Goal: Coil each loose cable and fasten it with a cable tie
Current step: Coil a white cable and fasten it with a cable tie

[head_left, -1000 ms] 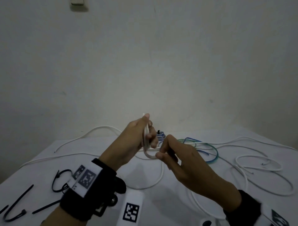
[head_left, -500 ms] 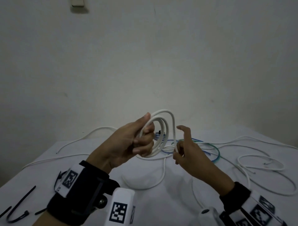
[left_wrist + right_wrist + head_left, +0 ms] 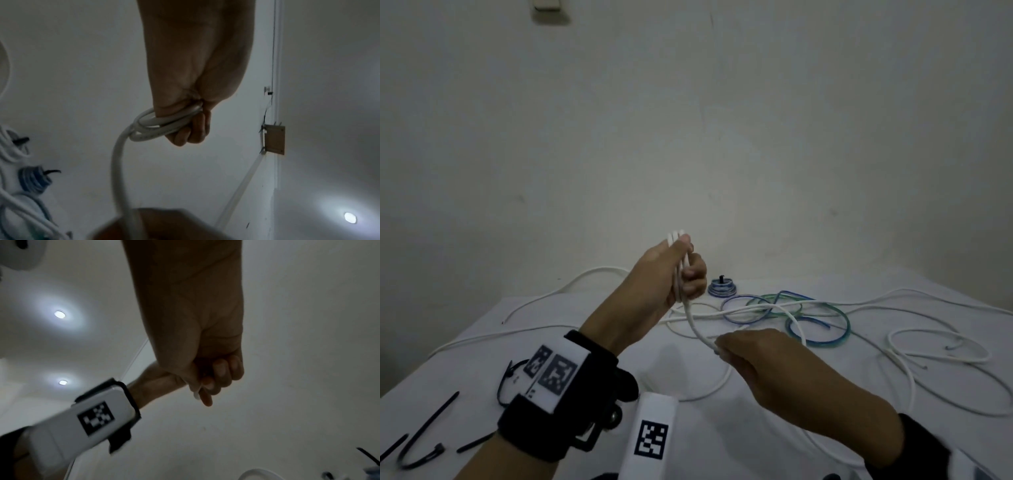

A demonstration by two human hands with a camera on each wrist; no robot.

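Right hand (image 3: pixel 763 356) lower, cable (image 3: pixel 697 325) taut.

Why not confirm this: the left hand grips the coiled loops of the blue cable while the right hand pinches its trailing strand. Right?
Wrong on colour: the left hand grips loops of the white cable, as the left wrist view shows. The right hand does pinch its trailing strand.

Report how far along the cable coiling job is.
Done: one small blue coil at the back of the table looks tied. In hand: the left hand holds a few loops of white cable in its grip, while the right hand pinches the next stretch. Left: that cable's tail, the blue-green cable, other white cables, and unused black ties.
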